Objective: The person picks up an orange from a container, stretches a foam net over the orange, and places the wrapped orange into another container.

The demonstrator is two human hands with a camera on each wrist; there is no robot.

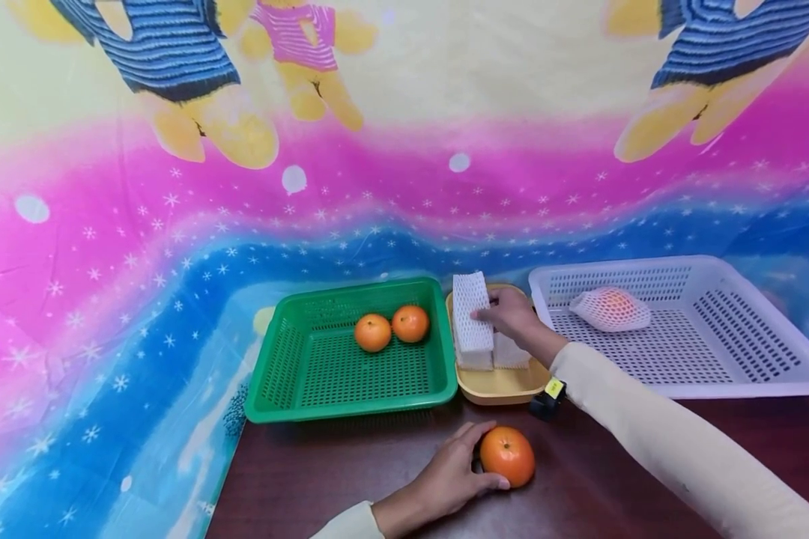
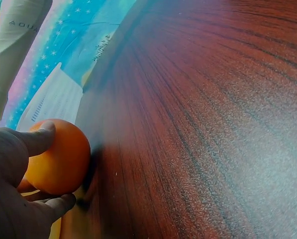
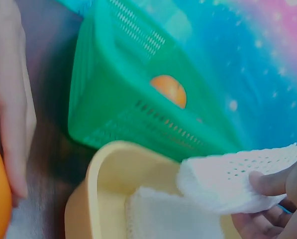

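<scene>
On the table in front of the baskets, my left hand (image 1: pixel 447 470) grips an orange (image 1: pixel 508 457), thumb on one side and fingers on the other. In the left wrist view the thumb lies over that orange (image 2: pixel 63 157). My right hand (image 1: pixel 514 314) pinches a flattened white foam net sleeve (image 1: pixel 472 311) above the yellow tray (image 1: pixel 492 394). More white foam sleeves (image 3: pixel 170 214) lie in the tray under it. Two bare oranges sit in the green basket (image 1: pixel 350 412), the nearer one (image 1: pixel 373 332) slightly left of the other (image 1: pixel 410 323).
A white basket (image 1: pixel 688 391) stands at the right and holds a fruit in a foam net (image 1: pixel 610 309). The dark wooden table (image 1: pixel 297 479) spreads in front. A printed cloth (image 1: pixel 404 187) hangs behind the baskets.
</scene>
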